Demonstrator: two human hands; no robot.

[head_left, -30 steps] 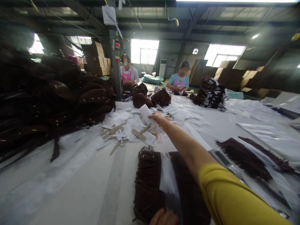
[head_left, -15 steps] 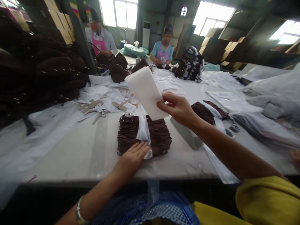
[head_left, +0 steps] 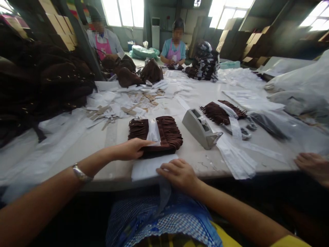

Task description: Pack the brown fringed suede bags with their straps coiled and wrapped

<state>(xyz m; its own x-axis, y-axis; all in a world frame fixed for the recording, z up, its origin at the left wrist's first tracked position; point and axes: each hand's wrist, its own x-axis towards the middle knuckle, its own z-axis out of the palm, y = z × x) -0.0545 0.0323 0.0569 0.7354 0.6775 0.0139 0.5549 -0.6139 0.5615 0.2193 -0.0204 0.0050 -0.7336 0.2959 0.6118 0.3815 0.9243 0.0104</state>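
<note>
A folded brown fringed bag (head_left: 169, 132) with a white paper band (head_left: 153, 130) round its middle lies before me. My left hand (head_left: 131, 148) is closed on its near edge, which is raised a little off the table. Some of those fingers are hidden by the bag. A white folded sheet (head_left: 145, 168) lies flat at the table's front edge, close to the bag's near side. On its right end my right hand (head_left: 180, 173) is closed, fingers curled over the sheet. A strip of clear tape (head_left: 164, 195) hangs below the table edge near that hand.
Right of the bag stands a grey tape dispenser (head_left: 199, 128). Beyond it lie another banded fringed bag (head_left: 222, 111), scissors (head_left: 245, 133) and white paper strips (head_left: 236, 157). Dark bags (head_left: 46, 79) are heaped left. Another person's hand (head_left: 312, 166) rests at right; two co-workers sit opposite.
My right hand has brought the white sheet down from above the bag to the table's front edge. My left hand has gone from lying flat on the band to gripping the bag's near edge.
</note>
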